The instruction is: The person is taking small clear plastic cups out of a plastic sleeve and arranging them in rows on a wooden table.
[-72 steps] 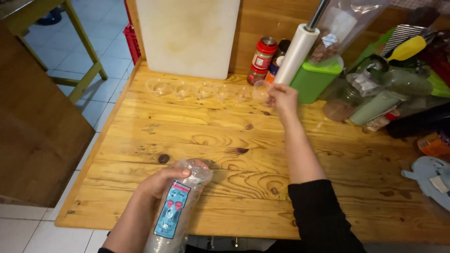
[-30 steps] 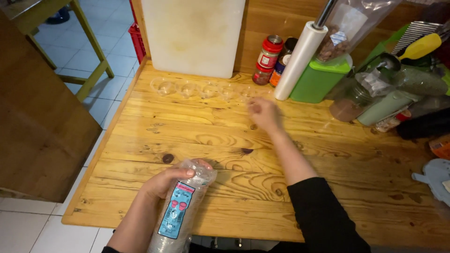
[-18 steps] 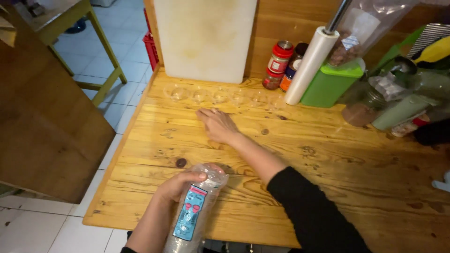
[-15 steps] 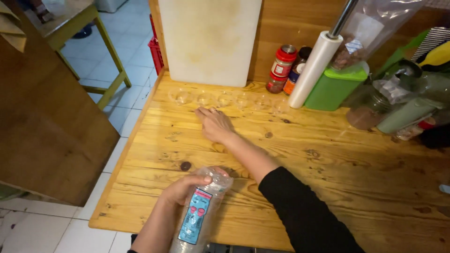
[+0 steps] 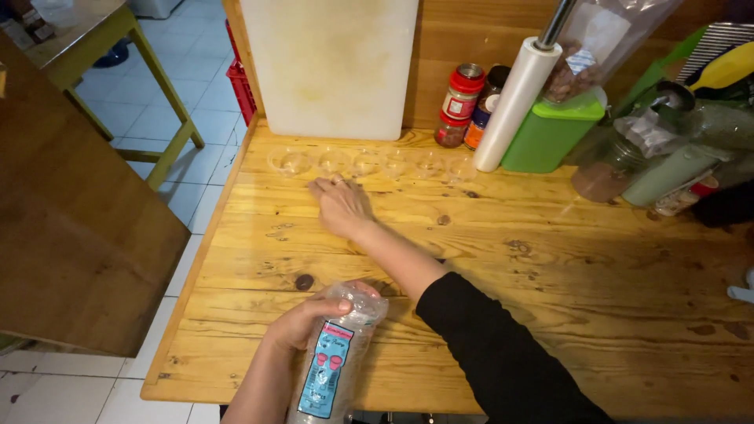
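Left hand is wrapped round the top of a cup sleeve, a clear plastic pack of stacked cups w/ a blue-and-pink label. Fingers curl over the bunched open end; grip looks firm. The sleeve sits at the near edge of the table, tilted, lower end running out of view toward the person.

Right hand lies palm down, fingers loosely spread and nearly flat on the wood, holding nothing. It's reached across in front of the body, black sleeve on the forearm. Fingertips point at the cup row and sit just short of it, nearest the 2nd cup from the left; can't tell if they touch it.

The row: approx. six small clear cups, side by side in a line along the far side of the table, just in front of the white board that leans against the back wall. They're see-through, so hard to count for sure.

Right of the board, at the end of the row: two spice jars, red lid and dark one, then a film roll leaning upright, then a green tub. Further right, a clutter of bags and jars, too jumbled to sort.

Left of the table: tiled floor, a yellow-legged stool and a red crate near the board's left edge.
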